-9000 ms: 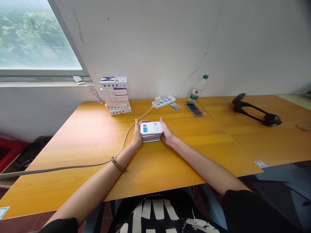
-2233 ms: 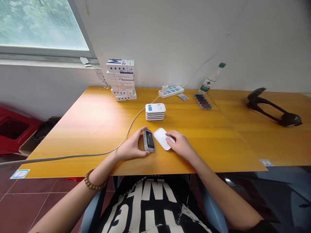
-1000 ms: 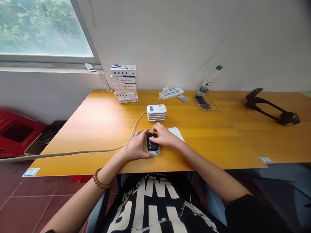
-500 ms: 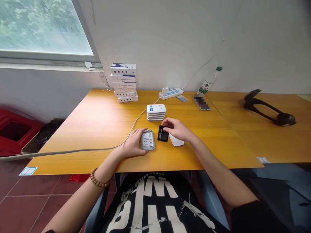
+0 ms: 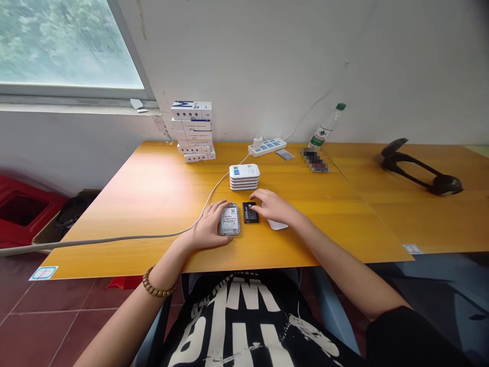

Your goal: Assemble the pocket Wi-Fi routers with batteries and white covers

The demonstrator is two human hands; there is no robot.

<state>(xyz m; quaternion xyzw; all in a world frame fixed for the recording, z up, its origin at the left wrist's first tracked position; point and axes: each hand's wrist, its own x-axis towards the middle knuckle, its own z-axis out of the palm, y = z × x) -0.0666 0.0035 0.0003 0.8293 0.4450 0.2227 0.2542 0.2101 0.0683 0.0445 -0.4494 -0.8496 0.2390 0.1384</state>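
Observation:
My left hand (image 5: 210,224) steadies a pocket-sized electronic device (image 5: 229,219) on the table, thumb at its near edge and fingers along its far left side. The device's back is uncovered, showing a printed label. Just to its right a black battery (image 5: 250,213) marked 3000mAh lies flat. My right hand (image 5: 273,206) hovers at the battery's right edge, thumb and fingers apart; whether a fingertip touches it I cannot tell. Partly hidden under that hand is a white back cover (image 5: 278,225). Beyond both hands stands a stack of white devices (image 5: 244,177).
White boxes (image 5: 193,131) are stacked at the back left. A power strip (image 5: 267,147), a bottle (image 5: 326,127) and a blurred-out flat object (image 5: 315,160) sit near the wall. A cable (image 5: 126,238) crosses the left side. A black stand (image 5: 422,171) rests at right.
The battery has come down flat on the table beside the device, and my right hand's fingers have opened off it. My left hand keeps its place on the device.

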